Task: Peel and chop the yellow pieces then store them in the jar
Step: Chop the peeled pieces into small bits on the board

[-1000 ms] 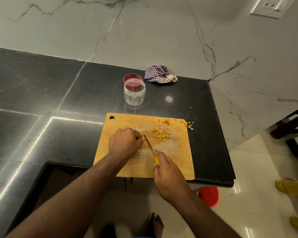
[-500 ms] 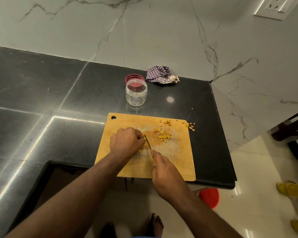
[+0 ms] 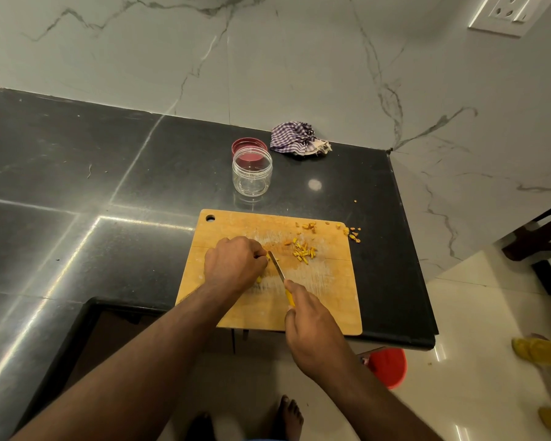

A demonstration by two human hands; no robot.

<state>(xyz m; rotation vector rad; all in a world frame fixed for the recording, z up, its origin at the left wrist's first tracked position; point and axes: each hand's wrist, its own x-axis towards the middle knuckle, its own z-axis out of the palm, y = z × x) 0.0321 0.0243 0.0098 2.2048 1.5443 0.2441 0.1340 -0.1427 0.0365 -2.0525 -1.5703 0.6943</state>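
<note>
Head view, chopping stage: left hand [image 3: 234, 265] curled over yellow piece [image 3: 268, 256] on cutting board [image 3: 328, 300], fingertips pinching it; right hand [image 3: 312, 329] gripping knife [image 3: 277, 268], blade beside left fingertips. Best done with fingertips tucked back, short even strokes. Chopped bits [image 3: 303, 251] heaped near board's far side; open jar [image 3: 252, 170] beyond. No legible writing or brand

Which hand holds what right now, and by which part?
Right hand grips the knife by its yellow handle, blade on the cutting board. Left hand holds down a yellow piece at its fingertips; exact contact is hidden.
</note>
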